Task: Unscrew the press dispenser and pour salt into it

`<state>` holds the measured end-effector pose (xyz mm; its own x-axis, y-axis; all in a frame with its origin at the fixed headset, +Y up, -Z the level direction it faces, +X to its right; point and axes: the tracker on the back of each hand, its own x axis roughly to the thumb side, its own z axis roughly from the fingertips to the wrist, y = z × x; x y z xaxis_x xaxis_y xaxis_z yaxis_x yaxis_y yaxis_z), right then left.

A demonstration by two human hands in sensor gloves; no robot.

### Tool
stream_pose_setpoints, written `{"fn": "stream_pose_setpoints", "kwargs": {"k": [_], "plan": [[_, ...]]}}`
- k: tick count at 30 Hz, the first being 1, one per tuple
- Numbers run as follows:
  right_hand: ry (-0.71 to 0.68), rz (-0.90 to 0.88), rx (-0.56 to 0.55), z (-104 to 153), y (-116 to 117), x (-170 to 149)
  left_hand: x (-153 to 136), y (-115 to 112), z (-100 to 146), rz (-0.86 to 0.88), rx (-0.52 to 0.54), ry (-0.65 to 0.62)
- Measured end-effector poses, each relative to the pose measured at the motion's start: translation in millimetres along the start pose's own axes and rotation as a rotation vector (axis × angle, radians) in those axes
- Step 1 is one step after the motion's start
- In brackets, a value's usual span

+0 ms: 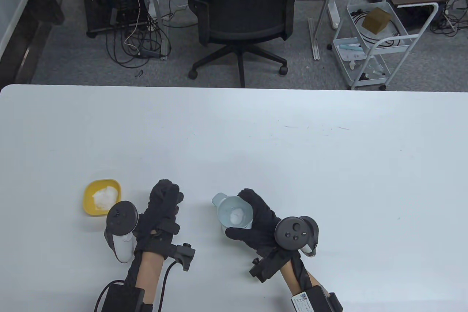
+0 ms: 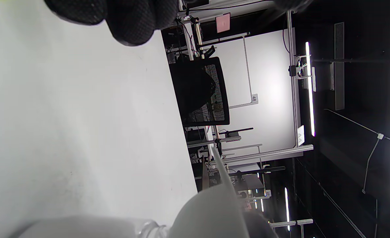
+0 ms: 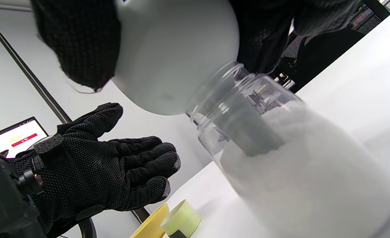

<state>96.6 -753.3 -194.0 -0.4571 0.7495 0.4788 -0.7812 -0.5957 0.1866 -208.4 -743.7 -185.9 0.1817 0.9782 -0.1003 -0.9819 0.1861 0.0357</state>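
Fingers of the right hand [image 1: 261, 222] grip a pale funnel [image 1: 234, 213] seated in the salt-filled clear jar [image 3: 300, 165]; left hand [image 1: 161, 213] spread, near yellow bowl [image 1: 89, 198] holding salt [image 1: 105, 196].

Black knit gloves [image 1: 161, 213], dark round trackers [image 1: 296, 233], bare forearms [image 1: 148, 264].

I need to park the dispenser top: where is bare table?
Bare table runs right of the right hand and across the far half. Crowded: the near-left, where the yellow bowl, left hand and jar cluster.
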Motion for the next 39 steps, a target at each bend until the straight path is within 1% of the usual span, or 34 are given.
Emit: {"fn": "stream_pose_setpoints", "kwargs": {"k": [13, 22, 26, 28, 29, 30, 31, 32, 39], "plan": [[0.002, -0.013, -0.046, -1.2, -10.3, 3.2, -0.3, 0.1, -0.3, 0.0, -0.002, 0.001], [-0.008, -0.026, -0.057, -1.7, -12.1, 5.7, -0.5, 0.2, -0.6, 0.001, -0.001, 0.003], [-0.01, -0.02, -0.052, -1.9, -9.5, 5.1, -0.8, 0.2, -0.8, 0.001, 0.0, 0.004], [0.021, 0.05, -0.005, -0.8, -1.9, -2.0, -1.1, 0.0, -0.8, 0.0, 0.002, 0.006], [0.004, 0.046, 0.009, 0.8, -1.2, -2.8, -1.3, -0.1, -0.8, -0.001, 0.002, 0.007], [-0.008, -0.028, -0.018, -0.9, -0.3, -0.1, -1.6, -0.4, -0.6, -0.004, 0.002, 0.01], [0.026, -0.022, -0.022, -0.2, -0.6, 1.7, -1.7, -0.5, -0.6, -0.005, 0.001, 0.011], [-0.005, 0.04, 0.0, 0.0, -2.1, 1.5, -1.9, -0.7, -0.4, -0.005, 0.002, 0.011], [-0.002, 0.018, -0.003, 0.2, -1.6, 1.5, -2.3, -1.7, -0.6, -0.012, -0.002, 0.009]]}}
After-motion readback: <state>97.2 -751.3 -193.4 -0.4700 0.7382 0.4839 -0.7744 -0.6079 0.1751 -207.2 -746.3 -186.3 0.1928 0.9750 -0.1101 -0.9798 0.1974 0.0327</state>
